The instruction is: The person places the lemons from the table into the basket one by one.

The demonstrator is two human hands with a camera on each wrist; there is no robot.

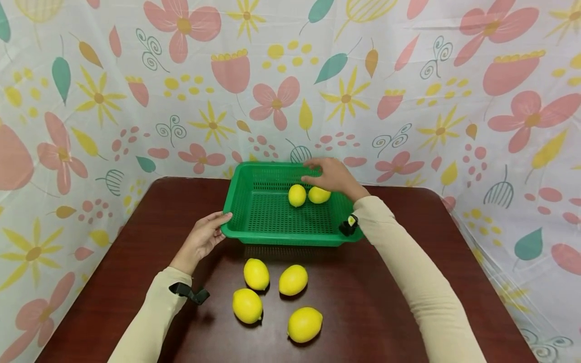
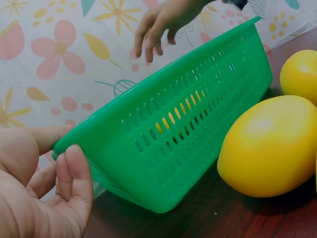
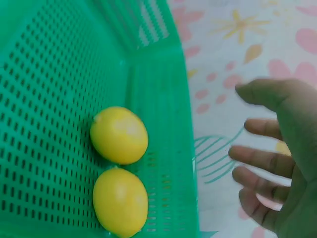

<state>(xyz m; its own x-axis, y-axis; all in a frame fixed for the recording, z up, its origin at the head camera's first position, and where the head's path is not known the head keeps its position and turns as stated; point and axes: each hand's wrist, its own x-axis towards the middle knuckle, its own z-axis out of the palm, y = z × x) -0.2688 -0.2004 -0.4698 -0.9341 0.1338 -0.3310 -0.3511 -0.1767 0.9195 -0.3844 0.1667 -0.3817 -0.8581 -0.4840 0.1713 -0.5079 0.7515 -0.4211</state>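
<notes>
A green plastic basket with slotted walls stands on the table. My left hand pinches its near left corner, thumb over the rim and fingers beneath, as the left wrist view also shows. Inside lie two lemons, a left one and a right one, side by side toward the back right. Above them hovers my right hand, its fingers spread and holding nothing; in the right wrist view the hand is apart from the basket's rim.
Several lemons lie on the dark wooden table in front of the basket, among them a nearest one and one at the left. Behind the table hangs a flower-patterned cloth. Each sleeve carries a black wrist strap.
</notes>
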